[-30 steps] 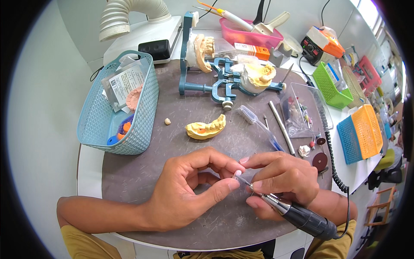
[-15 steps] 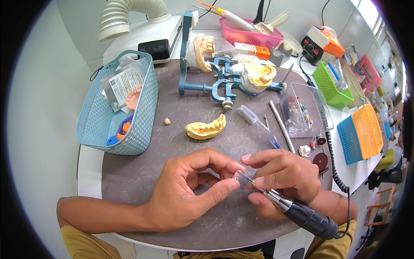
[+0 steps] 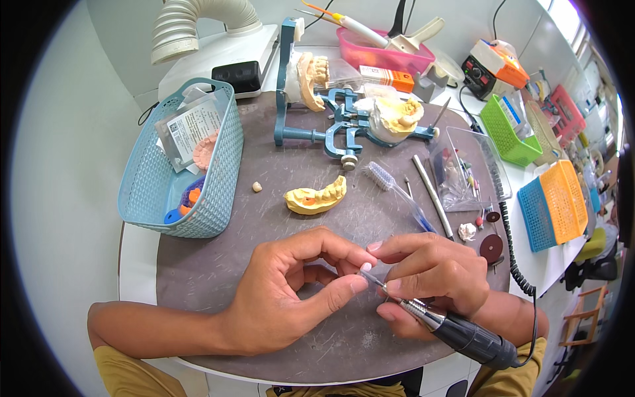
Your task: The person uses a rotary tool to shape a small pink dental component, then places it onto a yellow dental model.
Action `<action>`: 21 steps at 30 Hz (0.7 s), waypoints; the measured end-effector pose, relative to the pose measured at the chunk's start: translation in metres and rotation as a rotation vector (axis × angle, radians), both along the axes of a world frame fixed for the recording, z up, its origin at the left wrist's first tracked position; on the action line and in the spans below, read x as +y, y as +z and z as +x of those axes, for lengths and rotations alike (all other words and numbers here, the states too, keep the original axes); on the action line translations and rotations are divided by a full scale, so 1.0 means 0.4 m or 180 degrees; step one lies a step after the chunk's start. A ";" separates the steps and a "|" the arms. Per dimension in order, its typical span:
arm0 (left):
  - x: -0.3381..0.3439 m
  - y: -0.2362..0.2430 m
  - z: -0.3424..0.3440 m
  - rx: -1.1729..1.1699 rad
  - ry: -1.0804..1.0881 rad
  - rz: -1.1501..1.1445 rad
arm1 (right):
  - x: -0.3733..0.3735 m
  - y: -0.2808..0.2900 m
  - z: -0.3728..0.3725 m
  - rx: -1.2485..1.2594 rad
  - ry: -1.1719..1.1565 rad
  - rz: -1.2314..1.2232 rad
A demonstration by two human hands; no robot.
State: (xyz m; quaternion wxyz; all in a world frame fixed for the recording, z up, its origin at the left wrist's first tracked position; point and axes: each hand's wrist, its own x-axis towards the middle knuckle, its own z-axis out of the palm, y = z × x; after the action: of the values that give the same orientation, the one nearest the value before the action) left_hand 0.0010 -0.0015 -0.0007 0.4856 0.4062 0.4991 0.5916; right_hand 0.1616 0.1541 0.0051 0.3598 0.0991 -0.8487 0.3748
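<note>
In the lower middle my left hand (image 3: 284,291) pinches a small pale dental crown (image 3: 366,267) between thumb and forefinger. Fingertips hide most of the crown. My right hand (image 3: 440,274) is wrapped round a black and silver rotary handpiece (image 3: 473,336); its thin bur points left and meets the crown, or comes very close to it. The two hands' forefinger tips almost touch. Beyond them lies a yellow plaster dental model (image 3: 316,198) with a row of teeth. Left of that model sits a small tooth-coloured piece (image 3: 256,187).
A blue articulator (image 3: 334,126) with plaster casts stands at the back. At left is a light-blue basket (image 3: 132,192). To the right lie a toothbrush (image 3: 400,195), a metal rod (image 3: 433,197), a clear box (image 3: 469,169) of burs and a brown disc (image 3: 491,248). The handpiece's coiled cord (image 3: 512,255) runs along the right.
My right hand and the handpiece have shifted slightly left, and the bur's angle has changed a little. The crown appears turned in my left fingers; my left hand stays nearly in place.
</note>
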 end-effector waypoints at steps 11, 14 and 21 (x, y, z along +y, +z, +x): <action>0.000 -0.003 0.002 -0.0033 0.0027 0.0054 | 0.003 0.002 0.004 -0.0080 0.0032 0.0105; -0.001 -0.003 0.003 -0.0028 0.0057 0.0050 | 0.000 0.002 0.001 -0.0085 -0.0015 0.0019; 0.001 -0.004 0.004 -0.0040 0.0038 0.0054 | 0.003 0.003 0.003 -0.0059 0.0017 0.0047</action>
State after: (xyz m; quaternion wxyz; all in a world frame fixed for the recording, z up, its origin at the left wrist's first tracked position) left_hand 0.0024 -0.0012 -0.0023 0.4818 0.4036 0.4935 0.6012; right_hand 0.1630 0.1555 0.0064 0.3502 0.1005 -0.8545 0.3703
